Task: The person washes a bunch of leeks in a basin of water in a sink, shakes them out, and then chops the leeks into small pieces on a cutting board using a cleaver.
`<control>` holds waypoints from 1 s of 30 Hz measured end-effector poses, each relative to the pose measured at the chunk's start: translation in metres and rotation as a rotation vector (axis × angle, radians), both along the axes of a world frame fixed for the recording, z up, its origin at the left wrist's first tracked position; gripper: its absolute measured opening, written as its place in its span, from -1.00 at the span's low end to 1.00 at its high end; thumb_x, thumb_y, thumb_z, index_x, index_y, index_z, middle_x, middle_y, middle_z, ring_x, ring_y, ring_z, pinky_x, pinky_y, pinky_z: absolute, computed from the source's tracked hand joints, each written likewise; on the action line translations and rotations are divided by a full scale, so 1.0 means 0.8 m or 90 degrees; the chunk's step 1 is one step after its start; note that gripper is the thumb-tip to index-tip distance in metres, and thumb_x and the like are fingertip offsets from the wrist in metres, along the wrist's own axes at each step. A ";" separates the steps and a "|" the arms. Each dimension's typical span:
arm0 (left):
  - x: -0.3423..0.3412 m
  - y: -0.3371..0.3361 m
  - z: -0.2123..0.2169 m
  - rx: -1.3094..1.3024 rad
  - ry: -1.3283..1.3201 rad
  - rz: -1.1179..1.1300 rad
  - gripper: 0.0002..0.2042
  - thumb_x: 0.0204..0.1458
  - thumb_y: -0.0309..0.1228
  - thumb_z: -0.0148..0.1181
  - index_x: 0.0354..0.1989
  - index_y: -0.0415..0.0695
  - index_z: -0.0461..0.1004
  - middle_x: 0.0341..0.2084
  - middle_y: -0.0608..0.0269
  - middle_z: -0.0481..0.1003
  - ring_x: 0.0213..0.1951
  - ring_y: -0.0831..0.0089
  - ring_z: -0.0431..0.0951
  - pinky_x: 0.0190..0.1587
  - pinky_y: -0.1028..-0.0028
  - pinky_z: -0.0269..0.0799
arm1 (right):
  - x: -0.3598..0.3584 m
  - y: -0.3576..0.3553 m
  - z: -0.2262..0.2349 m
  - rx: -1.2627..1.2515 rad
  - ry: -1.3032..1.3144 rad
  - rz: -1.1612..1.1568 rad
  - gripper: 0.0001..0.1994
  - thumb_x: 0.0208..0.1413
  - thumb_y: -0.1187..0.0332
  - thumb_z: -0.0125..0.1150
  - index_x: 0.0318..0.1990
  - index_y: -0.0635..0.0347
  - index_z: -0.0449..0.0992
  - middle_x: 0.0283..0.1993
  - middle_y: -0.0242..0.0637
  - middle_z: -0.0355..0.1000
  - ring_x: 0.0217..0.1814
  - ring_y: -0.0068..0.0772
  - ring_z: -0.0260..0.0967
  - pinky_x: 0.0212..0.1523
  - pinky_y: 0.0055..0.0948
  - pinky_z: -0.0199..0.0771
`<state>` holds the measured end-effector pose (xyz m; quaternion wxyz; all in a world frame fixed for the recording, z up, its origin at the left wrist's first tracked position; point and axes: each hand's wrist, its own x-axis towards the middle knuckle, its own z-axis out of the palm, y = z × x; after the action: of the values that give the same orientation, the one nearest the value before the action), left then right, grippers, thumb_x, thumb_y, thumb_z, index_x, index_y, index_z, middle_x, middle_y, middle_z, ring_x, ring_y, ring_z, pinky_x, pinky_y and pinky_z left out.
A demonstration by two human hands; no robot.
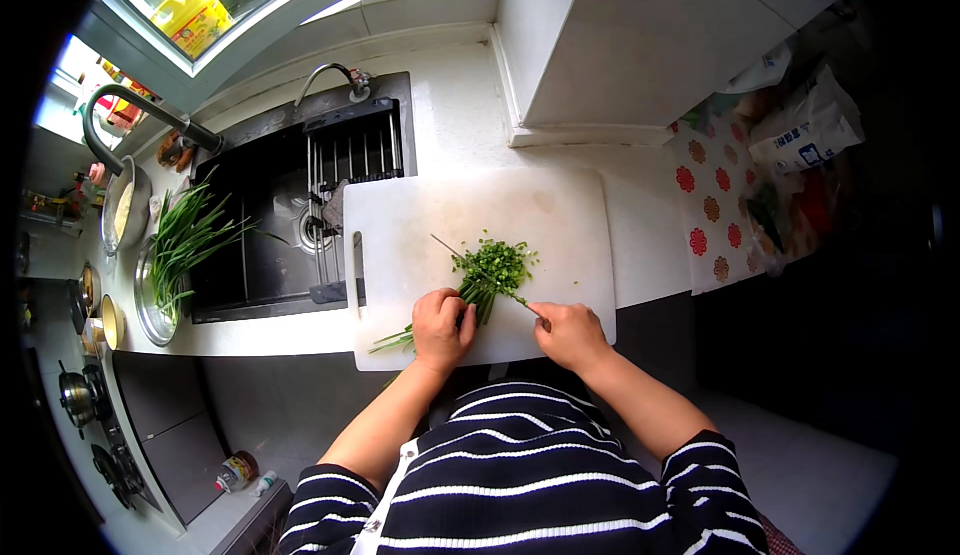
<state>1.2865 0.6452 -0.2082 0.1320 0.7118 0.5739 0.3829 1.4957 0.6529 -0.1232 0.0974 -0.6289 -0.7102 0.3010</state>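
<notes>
white cutting board first, in the head view: it lies flat on the pale table, its near edge jutting past the table's front, probably so the work sits close to the body. its left end, with the handle slot, seems to reach over the rim of the dark sink.

the left hand is closed over a bundle of green stems, fingers bent, pressing them to the board; that grip likely stops them rolling and keeps the bundle tight. loose ends trail out on the hand's left side. the right hand is clenched around the handle of a knife, whose blade runs slantwise among the greens, its tip showing beyond them toward the upper left. this angle seems to suit a forearm coming in from the right.

chopped greens are heaped around the blade, a few bits strewn apart. left of the sink, longer uncut greens lean out of a bowl, perhaps parked there to leave the board's surface free.
</notes>
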 end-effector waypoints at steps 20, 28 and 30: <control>-0.002 0.004 -0.006 0.005 0.004 -0.034 -0.70 -0.24 -0.40 0.33 -0.32 -0.13 0.38 -0.26 0.15 0.44 -0.22 0.15 0.43 -0.19 0.24 0.32 | -0.027 -0.005 0.001 -0.049 -0.007 -0.007 -0.72 -0.03 0.37 0.08 -0.15 0.00 0.60 -0.40 -0.07 0.52 -0.33 0.04 0.49 -0.21 -0.11 0.51; 0.000 0.008 0.005 -0.031 -0.084 0.017 -0.80 -0.20 -0.48 0.28 -0.38 -0.13 0.41 -0.30 0.16 0.45 -0.25 0.16 0.45 -0.21 0.28 0.36 | -0.019 0.000 0.012 -0.029 -0.008 0.007 -0.71 -0.06 0.40 0.12 -0.14 0.04 0.61 -0.43 -0.13 0.52 -0.38 -0.07 0.50 -0.30 -0.20 0.52; -0.002 0.008 -0.006 -0.035 -0.082 0.016 -0.80 -0.22 -0.48 0.30 -0.40 -0.14 0.42 -0.32 0.14 0.46 -0.26 0.15 0.46 -0.21 0.28 0.38 | -0.018 -0.001 0.011 -0.019 -0.011 0.020 -0.71 -0.06 0.40 0.12 -0.14 0.04 0.61 -0.43 -0.13 0.52 -0.38 -0.07 0.50 -0.30 -0.21 0.52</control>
<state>1.2848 0.6517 -0.2131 0.1836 0.6748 0.5833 0.4132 1.4816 0.6523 -0.1141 0.0772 -0.6218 -0.7162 0.3075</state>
